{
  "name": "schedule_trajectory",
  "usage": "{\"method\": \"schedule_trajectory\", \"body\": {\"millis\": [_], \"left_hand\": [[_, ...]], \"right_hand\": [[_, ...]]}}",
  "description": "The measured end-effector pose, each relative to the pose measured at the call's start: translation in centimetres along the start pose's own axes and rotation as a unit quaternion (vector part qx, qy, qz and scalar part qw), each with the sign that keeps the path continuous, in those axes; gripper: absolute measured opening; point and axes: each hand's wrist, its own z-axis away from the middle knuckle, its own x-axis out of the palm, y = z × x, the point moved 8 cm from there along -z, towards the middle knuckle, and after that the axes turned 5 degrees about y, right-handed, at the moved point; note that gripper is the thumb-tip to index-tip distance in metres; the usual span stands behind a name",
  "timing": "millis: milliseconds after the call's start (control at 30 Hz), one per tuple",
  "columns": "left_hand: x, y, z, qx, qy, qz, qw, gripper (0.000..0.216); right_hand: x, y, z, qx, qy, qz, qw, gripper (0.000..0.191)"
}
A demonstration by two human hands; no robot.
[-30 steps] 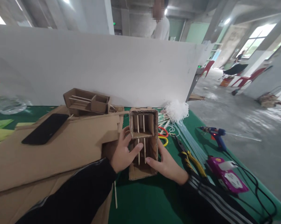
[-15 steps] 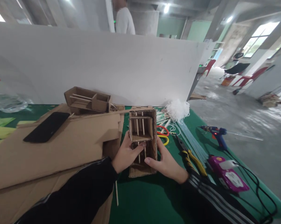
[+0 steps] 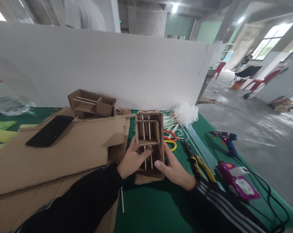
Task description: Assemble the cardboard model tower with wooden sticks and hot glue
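Note:
A small upright cardboard box frame (image 3: 149, 129) with two compartments and thin wooden sticks through it stands on the green table (image 3: 151, 207). My left hand (image 3: 131, 160) grips its left wall, a finger reaching across the lower compartment under the shelf. My right hand (image 3: 173, 169) clasps its right wall, thumb at the lower front edge. Both sleeves are dark; the right one has white stripes.
Large cardboard sheets (image 3: 51, 158) with a black phone (image 3: 49, 130) lie left, another cardboard frame (image 3: 93, 104) behind. Right of the box: red and yellow scissors (image 3: 170, 140), yellow-handled pliers (image 3: 200, 161), clear glue sticks (image 3: 198, 145), a blue glue gun (image 3: 225, 138), a purple device (image 3: 237, 181). A white partition (image 3: 100, 68) stands behind.
The box stays in both hands; my left finger slid a little up under the shelf and my right thumb shifted. The person behind the partition walked left and out of view.

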Motion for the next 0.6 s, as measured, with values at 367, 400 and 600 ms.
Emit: {"method": "schedule_trajectory", "body": {"millis": [367,400,600], "left_hand": [[0.14,-0.2,0.08,-0.02,-0.007,0.027,0.999,0.052],[0.12,-0.2,0.07,-0.019,-0.007,0.023,1.0,0.053],[0.0,-0.23,0.1,-0.012,-0.002,0.013,1.0,0.051]], "right_hand": [[0.16,-0.27,-0.11,0.008,-0.003,-0.012,1.0,0.092],[0.15,-0.29,-0.1,0.009,-0.002,-0.013,1.0,0.092],[0.07,-0.17,-0.09,0.01,0.001,-0.005,1.0,0.093]]}}
